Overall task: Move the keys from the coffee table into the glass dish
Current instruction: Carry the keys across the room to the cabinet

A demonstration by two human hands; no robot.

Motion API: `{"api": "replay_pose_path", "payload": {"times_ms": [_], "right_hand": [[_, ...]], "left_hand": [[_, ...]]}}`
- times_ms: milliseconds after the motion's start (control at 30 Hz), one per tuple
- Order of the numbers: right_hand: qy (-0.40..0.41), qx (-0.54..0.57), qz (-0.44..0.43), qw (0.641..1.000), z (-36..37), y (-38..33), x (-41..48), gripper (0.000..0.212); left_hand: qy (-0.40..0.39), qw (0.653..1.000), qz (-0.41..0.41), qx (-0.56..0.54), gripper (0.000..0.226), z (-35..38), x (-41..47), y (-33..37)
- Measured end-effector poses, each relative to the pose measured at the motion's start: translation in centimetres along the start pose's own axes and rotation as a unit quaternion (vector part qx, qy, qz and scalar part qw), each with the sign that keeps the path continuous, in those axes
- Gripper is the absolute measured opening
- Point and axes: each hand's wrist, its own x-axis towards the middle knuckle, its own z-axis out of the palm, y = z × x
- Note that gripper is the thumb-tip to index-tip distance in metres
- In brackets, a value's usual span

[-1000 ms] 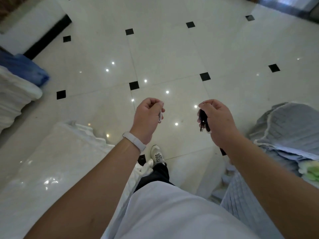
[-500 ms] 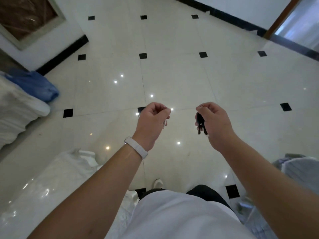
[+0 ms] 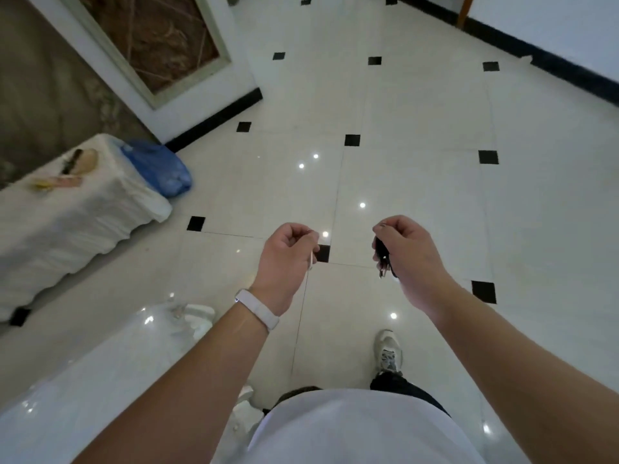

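Observation:
My right hand (image 3: 407,252) is closed around a dark bunch of keys (image 3: 382,256), with a black fob and metal tips hanging below the fingers. My left hand (image 3: 284,259), a white band on its wrist, is curled shut and pinches a small thin pale item (image 3: 311,261) whose nature I cannot make out. Both hands are held out at chest height over the tiled floor. No glass dish is in sight.
A glossy white table (image 3: 87,373) lies at lower left. A white-draped bench (image 3: 77,209) carrying small items stands at left, a blue bag (image 3: 160,170) behind it. Cream floor tiles (image 3: 418,182) with black insets stretch ahead to a wall with a dark skirting. My shoe (image 3: 388,353) is below.
The view has swung up and to the left as I walk. The grey cushion at right has left the frame, and the draped bench has come into view. Both hands keep their grips.

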Motion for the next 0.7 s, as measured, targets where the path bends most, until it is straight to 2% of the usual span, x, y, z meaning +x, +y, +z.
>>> {"api": "replay_pose_path", "payload": {"times_ms": [300,533,700], "right_hand": [[-0.125,-0.086,-0.023,0.988,2.2,-5.7,9.4,0.013],[-0.207,-0.109,-0.001,0.972,9.6,-7.4,13.8,0.008],[-0.228,-0.136,-0.005,0.964,16.1,-8.8,16.8,0.008]], "left_hand": [[0.132,0.991,-0.006,-0.012,0.011,1.3,3.9,3.4],[0.234,0.971,-0.002,-0.056,0.006,-4.2,8.0,3.9],[0.262,0.958,-0.014,-0.114,0.002,-8.8,12.2,3.5]]}}
